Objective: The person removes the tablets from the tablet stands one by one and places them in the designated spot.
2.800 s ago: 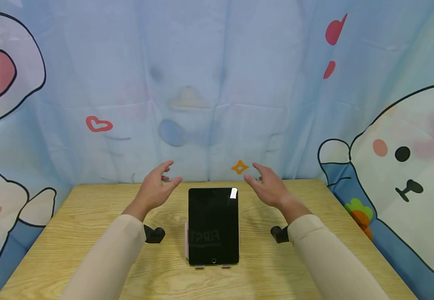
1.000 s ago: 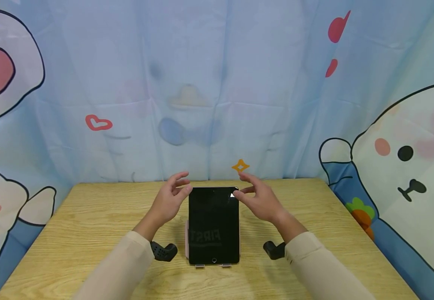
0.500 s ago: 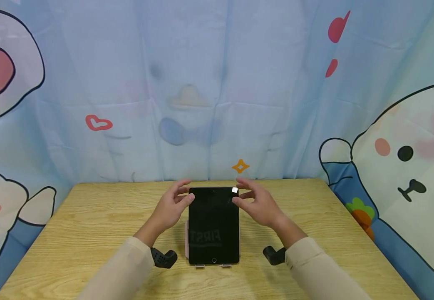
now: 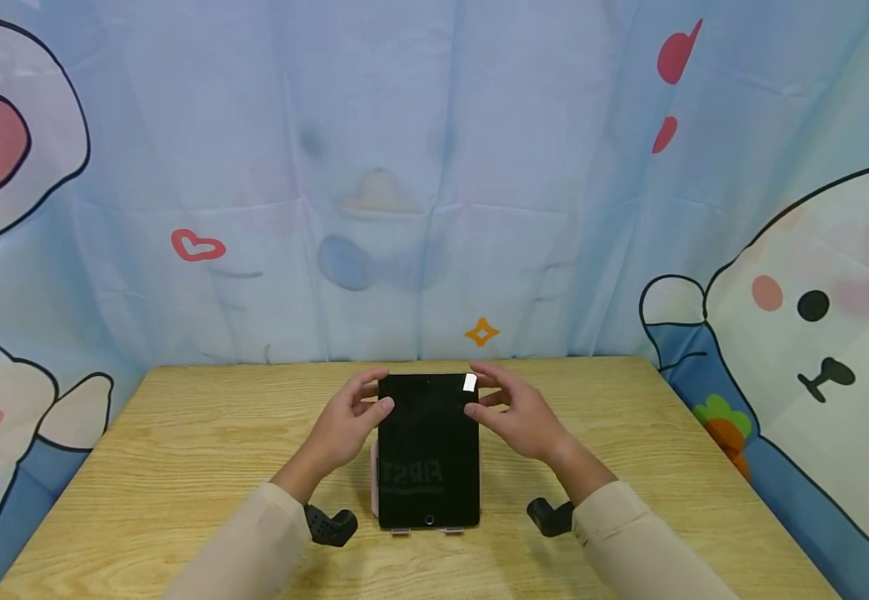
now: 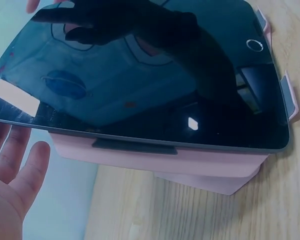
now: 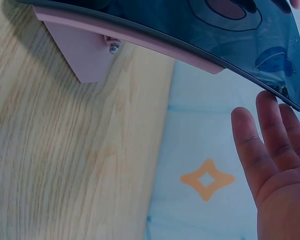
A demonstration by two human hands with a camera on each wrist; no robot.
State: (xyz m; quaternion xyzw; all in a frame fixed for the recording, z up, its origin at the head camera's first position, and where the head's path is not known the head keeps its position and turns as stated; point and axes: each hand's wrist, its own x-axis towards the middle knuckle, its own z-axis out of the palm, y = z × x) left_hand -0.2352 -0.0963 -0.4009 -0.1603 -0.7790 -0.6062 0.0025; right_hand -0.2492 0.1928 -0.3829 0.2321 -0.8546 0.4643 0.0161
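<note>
A black tablet (image 4: 428, 454) stands upright on a pink stand (image 5: 155, 160), its home button at the bottom and its screen dark. My left hand (image 4: 346, 421) is at the tablet's upper left edge. Its thumb overlaps the front of the screen, and in the left wrist view some fingertips reach behind the edge while one finger stays apart. On the other side my right hand (image 4: 520, 412) is at the upper right edge with fingers loosely bent. Its fingertips meet the tablet's rim in the right wrist view. I cannot tell how firmly either hand touches.
The stand rests on a wooden table (image 4: 217, 442). Two small lips (image 4: 400, 532) hold the tablet's lower edge. Behind the table hangs a blue cartoon-printed curtain (image 4: 254, 167). Dark wrist devices (image 4: 332, 525) sit below both cuffs.
Both hands came inward from the sides toward the tablet's top corners, then slid slightly lower along its edges. The tablet and stand have stayed where they were.
</note>
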